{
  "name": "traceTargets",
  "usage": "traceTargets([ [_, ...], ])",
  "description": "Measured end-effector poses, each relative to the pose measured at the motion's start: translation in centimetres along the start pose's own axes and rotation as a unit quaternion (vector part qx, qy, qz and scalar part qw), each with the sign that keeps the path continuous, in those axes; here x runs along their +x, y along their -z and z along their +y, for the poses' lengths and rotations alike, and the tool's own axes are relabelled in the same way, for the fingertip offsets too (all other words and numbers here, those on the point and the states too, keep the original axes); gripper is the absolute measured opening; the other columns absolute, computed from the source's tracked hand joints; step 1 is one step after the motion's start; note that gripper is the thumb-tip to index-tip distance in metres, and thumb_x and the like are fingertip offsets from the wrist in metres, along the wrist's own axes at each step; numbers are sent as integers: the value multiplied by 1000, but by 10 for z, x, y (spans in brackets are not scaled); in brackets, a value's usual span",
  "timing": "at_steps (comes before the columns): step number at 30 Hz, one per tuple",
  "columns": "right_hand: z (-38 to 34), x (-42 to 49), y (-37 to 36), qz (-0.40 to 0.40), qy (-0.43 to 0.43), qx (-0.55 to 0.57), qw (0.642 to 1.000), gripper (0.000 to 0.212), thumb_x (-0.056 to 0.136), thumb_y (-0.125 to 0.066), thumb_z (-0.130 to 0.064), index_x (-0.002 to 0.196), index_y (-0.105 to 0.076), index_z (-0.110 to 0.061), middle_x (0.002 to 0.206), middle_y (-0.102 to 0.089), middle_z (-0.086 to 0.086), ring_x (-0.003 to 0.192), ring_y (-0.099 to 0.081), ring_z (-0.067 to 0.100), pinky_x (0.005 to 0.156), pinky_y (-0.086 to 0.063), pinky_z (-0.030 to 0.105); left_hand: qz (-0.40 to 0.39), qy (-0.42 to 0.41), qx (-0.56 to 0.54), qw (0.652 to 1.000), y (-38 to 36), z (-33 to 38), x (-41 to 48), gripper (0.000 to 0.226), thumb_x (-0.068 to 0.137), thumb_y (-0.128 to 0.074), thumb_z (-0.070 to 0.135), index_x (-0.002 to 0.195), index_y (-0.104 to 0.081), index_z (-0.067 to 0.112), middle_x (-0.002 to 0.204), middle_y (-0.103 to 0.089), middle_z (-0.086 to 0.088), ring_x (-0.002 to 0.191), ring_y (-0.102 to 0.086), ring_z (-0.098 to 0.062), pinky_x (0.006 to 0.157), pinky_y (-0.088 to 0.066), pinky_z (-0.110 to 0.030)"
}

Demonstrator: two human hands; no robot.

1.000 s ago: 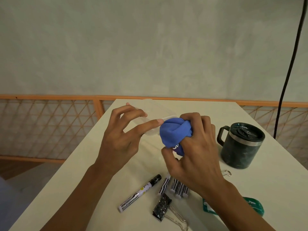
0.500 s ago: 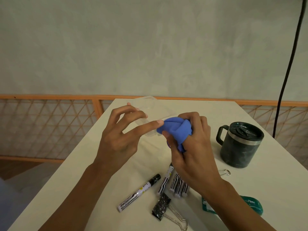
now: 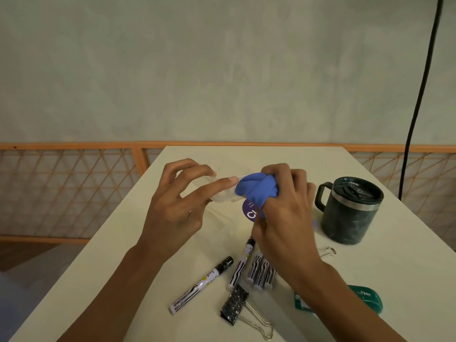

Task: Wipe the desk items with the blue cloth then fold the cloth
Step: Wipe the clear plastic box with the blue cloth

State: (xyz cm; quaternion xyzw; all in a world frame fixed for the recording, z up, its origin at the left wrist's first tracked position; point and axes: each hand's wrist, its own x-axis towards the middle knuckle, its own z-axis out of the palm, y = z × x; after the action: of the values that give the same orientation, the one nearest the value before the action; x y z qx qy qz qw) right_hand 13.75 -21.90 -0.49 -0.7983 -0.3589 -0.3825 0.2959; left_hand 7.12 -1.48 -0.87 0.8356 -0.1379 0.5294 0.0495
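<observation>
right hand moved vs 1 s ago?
Yes. The right hand, gripping the blue cloth, has drawn up-frame, away from the markers, uncovering more of them.

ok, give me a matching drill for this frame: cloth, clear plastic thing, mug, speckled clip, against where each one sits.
Things:
1. blue cloth
2. clear plastic item
3. dark mug
4. speckled binder clip

Places:
a. stands on the desk at the right, lid on
b. bunched in the right hand
c. held in the fingers of the left hand
d. lies on the desk nearest the camera, just below the markers

Pairs: 1-b, 2-c, 3-a, 4-d
</observation>
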Motion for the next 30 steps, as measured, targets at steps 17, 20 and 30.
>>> traceTargets([
  [17,3,1,-3,55,-44,6,997,29,92,-76,-15,120,-76,-19,118,-60,9,105,-53,32,83,-39,49,49,98,-52,993,2,15,5,53,88,-84,-1,137,-70,14,118,-67,-9,110,-62,-35,102,-46,-26],
  [20,0,0,0,31,-30,-39,998,28,85,-79,-13,113,-77,-15,117,-61,10,104,-52,33,82,-38,48,36,102,-51,993,0,14,4,52,88,-84,-1,137,-72,13,119,-68,-10,111,-62,-37,102,-48,-25],
  [30,7,-4,3,65,11,60,996,16,89,-76,-29,98,-78,-17,114,-64,6,105,-56,30,86,-41,51,58,60,-9,996,5,4,3,37,95,-77,4,131,-75,9,121,-68,-12,111,-62,-40,97,-55,-41],
])
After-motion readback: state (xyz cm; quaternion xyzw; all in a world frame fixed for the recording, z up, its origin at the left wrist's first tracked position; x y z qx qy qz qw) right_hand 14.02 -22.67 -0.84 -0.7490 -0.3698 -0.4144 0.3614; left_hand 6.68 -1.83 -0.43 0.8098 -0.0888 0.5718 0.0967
